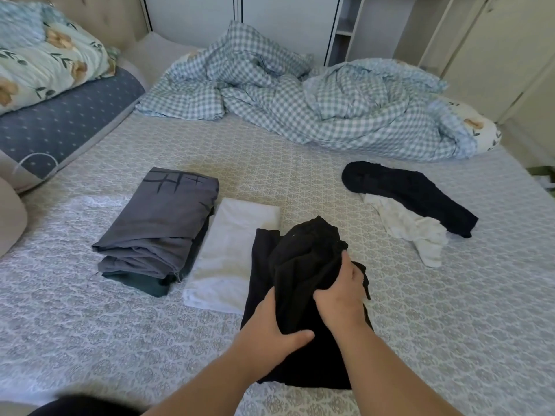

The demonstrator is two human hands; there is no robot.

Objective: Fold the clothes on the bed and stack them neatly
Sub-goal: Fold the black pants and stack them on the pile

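Observation:
A black garment (300,265) lies bunched on the bed (120,340) in front of me. My left hand (270,328) grips its near part, thumb curled over the cloth. My right hand (342,295) grips the bunched cloth beside it. To the left lies a folded white garment (231,250). Further left sits a stack with a folded grey garment (159,223) on top of a dark green one (141,282). At the right, an unfolded black garment (414,193) partly covers a crumpled white one (414,232).
A rumpled blue checked duvet (300,103) fills the far side of the bed. Floral bedding (45,61) on a blue dotted cushion (60,121) lies at the far left. White wardrobes (495,49) stand behind the bed.

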